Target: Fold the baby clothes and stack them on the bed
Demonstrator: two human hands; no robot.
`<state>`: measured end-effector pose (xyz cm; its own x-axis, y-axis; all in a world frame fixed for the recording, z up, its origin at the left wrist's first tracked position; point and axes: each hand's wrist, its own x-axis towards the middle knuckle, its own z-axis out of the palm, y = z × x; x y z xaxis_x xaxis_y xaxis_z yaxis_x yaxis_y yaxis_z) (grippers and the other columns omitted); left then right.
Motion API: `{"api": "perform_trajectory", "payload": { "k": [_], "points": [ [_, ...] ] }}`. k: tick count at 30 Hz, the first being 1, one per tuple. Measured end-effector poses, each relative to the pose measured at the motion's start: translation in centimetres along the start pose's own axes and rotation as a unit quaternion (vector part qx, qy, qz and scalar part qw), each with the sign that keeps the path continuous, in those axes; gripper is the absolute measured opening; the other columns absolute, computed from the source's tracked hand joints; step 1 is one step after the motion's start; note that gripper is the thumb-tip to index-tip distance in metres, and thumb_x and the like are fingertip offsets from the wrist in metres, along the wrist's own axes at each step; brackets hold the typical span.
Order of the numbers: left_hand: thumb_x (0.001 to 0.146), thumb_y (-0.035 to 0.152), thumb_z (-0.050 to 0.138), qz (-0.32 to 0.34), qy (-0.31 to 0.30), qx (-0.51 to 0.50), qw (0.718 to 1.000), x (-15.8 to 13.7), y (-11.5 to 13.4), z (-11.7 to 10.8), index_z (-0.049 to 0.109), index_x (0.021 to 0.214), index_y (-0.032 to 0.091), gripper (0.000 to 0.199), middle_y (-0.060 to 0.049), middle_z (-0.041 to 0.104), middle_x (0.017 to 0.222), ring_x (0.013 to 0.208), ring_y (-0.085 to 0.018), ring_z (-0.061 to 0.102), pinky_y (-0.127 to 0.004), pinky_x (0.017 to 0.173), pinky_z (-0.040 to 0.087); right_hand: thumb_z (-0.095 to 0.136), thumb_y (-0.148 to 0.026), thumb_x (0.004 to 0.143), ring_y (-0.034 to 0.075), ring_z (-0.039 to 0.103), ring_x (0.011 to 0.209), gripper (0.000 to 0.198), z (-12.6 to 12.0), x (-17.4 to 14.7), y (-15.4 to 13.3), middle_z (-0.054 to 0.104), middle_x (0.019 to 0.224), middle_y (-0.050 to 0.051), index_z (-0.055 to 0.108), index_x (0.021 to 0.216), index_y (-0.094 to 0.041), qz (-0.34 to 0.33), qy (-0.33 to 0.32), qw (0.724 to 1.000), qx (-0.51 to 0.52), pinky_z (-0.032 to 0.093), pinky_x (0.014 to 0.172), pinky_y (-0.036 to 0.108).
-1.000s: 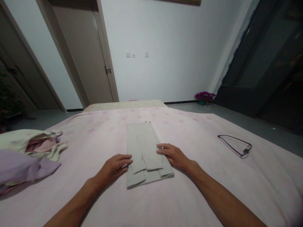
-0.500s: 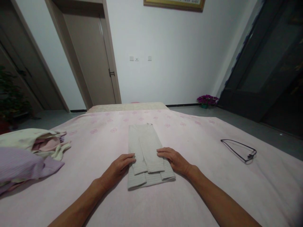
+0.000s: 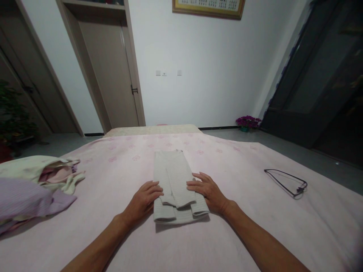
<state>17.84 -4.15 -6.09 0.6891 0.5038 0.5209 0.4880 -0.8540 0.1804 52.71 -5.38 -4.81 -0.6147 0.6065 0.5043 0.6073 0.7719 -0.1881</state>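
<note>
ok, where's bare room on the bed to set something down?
Free: pink floral cover between the right hand and the thin black-framed glasses; also between the left hand and the rumpled lilac-and-cream cloth pile. Crowded: centre, where both hands touch the folded pale-grey ribbed garment; far left, under the pile.

Folded garment (image 3: 178, 185) partly hidden by left hand (image 3: 145, 197), right hand (image 3: 210, 193); framed picture (image 3: 208, 6) cut by top edge, characters unreadably small.

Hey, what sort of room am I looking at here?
Likely a room in a home, perhaps a bedroom: a wide pink flowered sheet, a folded pale garment lying on it, and a house-style door beyond suggest so.
</note>
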Motion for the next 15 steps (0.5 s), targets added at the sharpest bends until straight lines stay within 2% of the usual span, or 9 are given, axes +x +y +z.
{"api": "perform_trajectory", "payload": {
  "k": [3,6,8,11,13,15],
  "points": [
    [0.097,0.024,0.049,0.024,-0.022,-0.065,0.997,-0.9,0.3,-0.8,0.064,0.117,0.022,0.025,-0.01,0.072,0.115,0.116,-0.023,0.062,-0.042,0.108,0.044,0.054,-0.045,0.096,0.026,0.062,0.12,0.036,-0.2,0.1,-0.7,0.074,0.117,0.009,0.07,0.12,-0.025,-0.02,-0.004,0.996,0.085,0.04,0.109,0.046],
    [0.099,0.034,0.044,-0.014,-0.039,-0.162,0.986,-1.6,1.2,-1.4,0.067,0.109,0.019,0.029,-0.011,0.072,0.101,0.095,-0.022,0.066,-0.033,0.088,0.052,0.053,-0.054,0.095,0.024,0.072,0.098,0.042,-0.2,0.3,-1.8,0.076,0.105,0.01,0.074,0.11,-0.021,0.003,-0.021,0.977,0.212,0.053,0.092,0.037],
    [0.1,0.041,0.043,-0.106,-0.033,-0.215,0.97,-1.5,1.8,-1.4,0.07,0.097,0.018,0.036,-0.008,0.071,0.088,0.082,-0.02,0.065,-0.028,0.076,0.051,0.056,-0.055,0.093,0.024,0.072,0.095,0.043,0.2,0.7,-2.3,0.076,0.107,0.01,0.075,0.108,-0.02,0.067,-0.026,0.952,0.298,0.055,0.087,0.036],
    [0.098,0.048,0.043,-0.28,0.023,-0.248,0.927,-0.6,2.3,-1.0,0.07,0.091,0.016,0.042,-0.006,0.07,0.084,0.078,-0.02,0.062,-0.026,0.069,0.048,0.061,-0.052,0.09,0.026,0.07,0.098,0.04,1.5,1.7,-2.1,0.075,0.108,0.01,0.073,0.11,-0.02,0.209,0.028,0.9,0.383,0.055,0.089,0.04],
    [0.095,0.051,0.046,-0.35,0.058,-0.269,0.895,0.2,2.0,-0.6,0.07,0.096,0.016,0.042,-0.005,0.071,0.088,0.082,-0.021,0.062,-0.027,0.071,0.048,0.065,-0.051,0.087,0.027,0.069,0.096,0.043,2.5,2.5,-1.6,0.075,0.104,0.009,0.071,0.113,-0.017,0.281,0.059,0.864,0.414,0.055,0.086,0.042],
    [0.092,0.049,0.05,-0.383,0.07,-0.291,0.874,0.6,1.5,-0.3,0.071,0.1,0.016,0.04,-0.005,0.071,0.09,0.086,-0.022,0.063,-0.028,0.075,0.048,0.065,-0.048,0.085,0.027,0.068,0.096,0.045,3.3,3.1,-1.0,0.075,0.104,0.009,0.069,0.116,-0.016,0.317,0.065,0.845,0.427,0.056,0.085,0.042]
  ]
}}
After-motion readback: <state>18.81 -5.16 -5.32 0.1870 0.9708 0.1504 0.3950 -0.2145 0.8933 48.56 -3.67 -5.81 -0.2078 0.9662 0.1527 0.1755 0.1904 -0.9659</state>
